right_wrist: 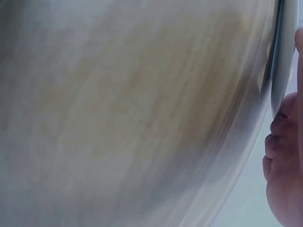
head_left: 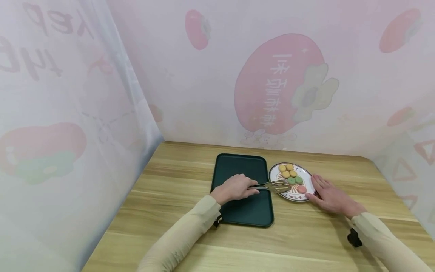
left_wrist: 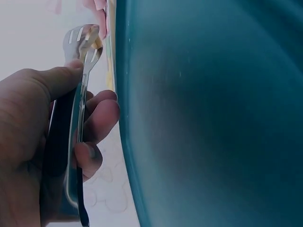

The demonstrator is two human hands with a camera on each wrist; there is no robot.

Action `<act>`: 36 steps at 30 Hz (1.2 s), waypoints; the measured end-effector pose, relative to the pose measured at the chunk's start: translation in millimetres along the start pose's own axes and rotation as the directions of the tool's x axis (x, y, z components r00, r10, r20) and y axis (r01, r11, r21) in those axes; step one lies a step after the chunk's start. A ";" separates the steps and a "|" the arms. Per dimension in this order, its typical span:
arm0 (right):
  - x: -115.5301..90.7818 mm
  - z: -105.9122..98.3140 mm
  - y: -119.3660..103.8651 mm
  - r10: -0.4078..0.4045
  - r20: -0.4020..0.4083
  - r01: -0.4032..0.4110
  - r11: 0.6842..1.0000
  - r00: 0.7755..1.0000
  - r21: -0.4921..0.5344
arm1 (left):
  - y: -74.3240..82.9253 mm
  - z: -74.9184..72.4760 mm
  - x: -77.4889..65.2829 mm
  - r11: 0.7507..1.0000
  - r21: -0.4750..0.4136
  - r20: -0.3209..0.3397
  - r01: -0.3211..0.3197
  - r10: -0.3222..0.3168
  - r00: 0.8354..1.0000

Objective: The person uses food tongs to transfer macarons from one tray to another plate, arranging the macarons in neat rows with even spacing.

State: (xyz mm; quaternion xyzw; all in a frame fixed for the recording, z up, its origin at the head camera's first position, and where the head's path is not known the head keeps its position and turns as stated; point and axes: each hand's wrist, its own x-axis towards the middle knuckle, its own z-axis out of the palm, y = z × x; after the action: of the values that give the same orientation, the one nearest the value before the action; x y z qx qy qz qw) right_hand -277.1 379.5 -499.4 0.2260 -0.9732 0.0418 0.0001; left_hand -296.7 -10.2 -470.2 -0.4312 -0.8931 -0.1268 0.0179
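My left hand (head_left: 238, 187) grips a pair of metal food tongs (head_left: 263, 186) with dark handles, reaching across the green tray. The slotted tips lie over the left part of a white patterned plate (head_left: 309, 184). In the left wrist view a yellowish patch shows between the tong tips (left_wrist: 90, 40); I cannot tell whether it is a held piece. On the plate sit several yellow round cookies (head_left: 286, 174), green ones (head_left: 298, 180) and a pink one (head_left: 301, 189). My right hand (head_left: 331, 196) rests against the plate's right rim, fingers extended, thumb at the near edge.
The dark green rectangular tray (head_left: 241, 166) lies left of the plate, close beside it, under my left hand. Both stand on a wood-grain table (head_left: 183, 189). Printed curtains (head_left: 210, 87) hang behind the table and along its sides.
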 end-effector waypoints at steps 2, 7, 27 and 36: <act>0.7 -0.2 -0.3 0.004 0.006 -0.004 1.000 1.000 0.002 | 1.9 1.1 2.9 1.000 -0.006 0.003 -0.005 0.005 1.000; 1.3 -2.5 0.9 0.008 0.007 -0.008 1.000 1.000 0.009 | 6.1 -0.6 12.1 1.000 0.008 0.016 -0.006 0.006 1.000; -0.4 -0.4 2.1 0.001 -0.002 -0.001 1.000 1.000 0.024 | 11.7 6.7 47.9 0.998 0.033 0.114 0.053 -0.057 0.992; 0.3 -0.1 -0.1 0.011 0.003 -0.011 0.999 1.000 0.032 | 14.4 4.5 59.0 0.997 0.021 0.147 0.068 -0.071 0.987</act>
State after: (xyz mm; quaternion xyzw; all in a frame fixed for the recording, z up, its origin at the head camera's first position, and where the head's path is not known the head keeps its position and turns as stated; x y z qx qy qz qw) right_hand -277.3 379.3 -499.3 0.2205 -0.9737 0.0572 -0.0049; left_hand -322.2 44.6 -463.2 -0.4079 -0.9074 -0.0881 -0.0492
